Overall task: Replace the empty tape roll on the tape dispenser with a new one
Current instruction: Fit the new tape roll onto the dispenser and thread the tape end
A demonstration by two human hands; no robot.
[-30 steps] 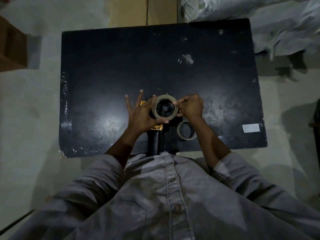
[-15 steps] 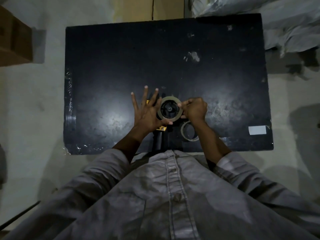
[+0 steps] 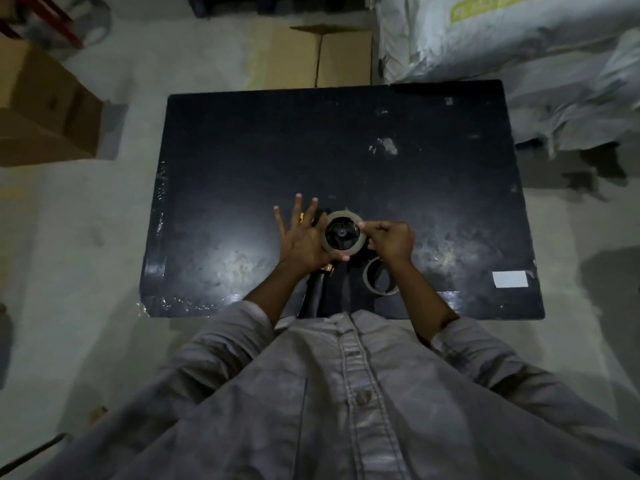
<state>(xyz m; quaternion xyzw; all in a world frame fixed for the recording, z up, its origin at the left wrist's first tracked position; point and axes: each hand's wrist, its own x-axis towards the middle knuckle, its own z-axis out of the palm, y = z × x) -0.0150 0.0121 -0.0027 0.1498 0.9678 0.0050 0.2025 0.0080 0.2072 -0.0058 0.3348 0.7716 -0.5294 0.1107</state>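
Note:
A new tape roll [image 3: 360, 244] sits around the black hub of the tape dispenser [image 3: 316, 295], whose black handle points toward me and whose yellow body shows under my palm. My left hand [image 3: 302, 241] lies flat on the dispenser with fingers spread, thumb against the roll's near edge. My right hand [image 3: 390, 239] pinches the roll's right rim with curled fingers. The empty cardboard core [image 3: 370, 285] lies on the black table [image 3: 242, 161] just under my right wrist.
A white label [image 3: 509, 279] is stuck at the table's near right. Cardboard boxes [image 3: 41, 109] stand on the floor at left and beyond the far edge. Large white sacks [image 3: 519, 46] are piled at the upper right.
The camera view has shifted back, showing more floor. Both hands stay on the roll and dispenser, with my right fingers moved slightly along the rim.

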